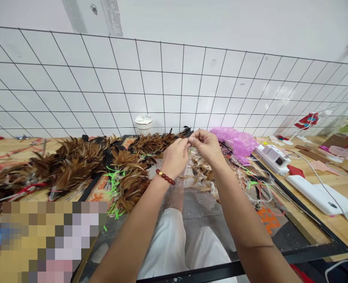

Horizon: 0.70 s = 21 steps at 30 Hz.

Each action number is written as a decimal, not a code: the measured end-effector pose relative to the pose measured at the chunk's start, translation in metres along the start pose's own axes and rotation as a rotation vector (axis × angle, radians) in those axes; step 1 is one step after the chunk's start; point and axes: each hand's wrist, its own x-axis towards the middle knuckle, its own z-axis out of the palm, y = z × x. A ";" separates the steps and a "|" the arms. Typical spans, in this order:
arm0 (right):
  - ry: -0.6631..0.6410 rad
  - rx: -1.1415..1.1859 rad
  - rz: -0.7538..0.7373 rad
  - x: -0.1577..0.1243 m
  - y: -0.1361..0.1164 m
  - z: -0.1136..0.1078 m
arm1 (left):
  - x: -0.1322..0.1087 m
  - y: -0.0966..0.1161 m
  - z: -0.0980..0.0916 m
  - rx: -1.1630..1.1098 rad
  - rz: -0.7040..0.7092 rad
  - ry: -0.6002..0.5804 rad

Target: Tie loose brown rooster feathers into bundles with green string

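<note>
L hand & R hand meet fingertip to fingertip above glass tabletop, both pinching small bit, too tiny to ID; held up close, prob. for fine finger work; brown feathers heaped within L reach; pink bag just behind R hand.

Wht cup back ctr, pink bag rt

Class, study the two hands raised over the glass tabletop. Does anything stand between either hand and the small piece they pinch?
Nothing visible does. The left hand and right hand meet fingertip to fingertip, both pinching the small piece, which is too small to identify. The brown feathers lie lower, on the table.
</note>
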 end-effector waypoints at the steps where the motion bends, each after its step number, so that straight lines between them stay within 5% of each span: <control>1: -0.001 -0.002 -0.007 -0.001 -0.001 0.000 | 0.000 0.000 0.001 -0.004 -0.011 0.019; 6: -0.151 -0.109 -0.009 -0.007 -0.013 -0.008 | 0.000 -0.004 0.001 -0.037 -0.093 0.108; 11: -0.149 -0.518 -0.021 -0.010 -0.024 -0.024 | 0.002 -0.004 0.002 -0.076 -0.158 0.084; 15: -0.233 -0.726 -0.181 -0.011 -0.027 -0.032 | 0.004 -0.006 0.001 -0.079 -0.226 0.002; 21: -0.157 -0.738 -0.466 -0.008 -0.027 -0.030 | 0.004 -0.005 -0.006 -0.193 -0.144 -0.187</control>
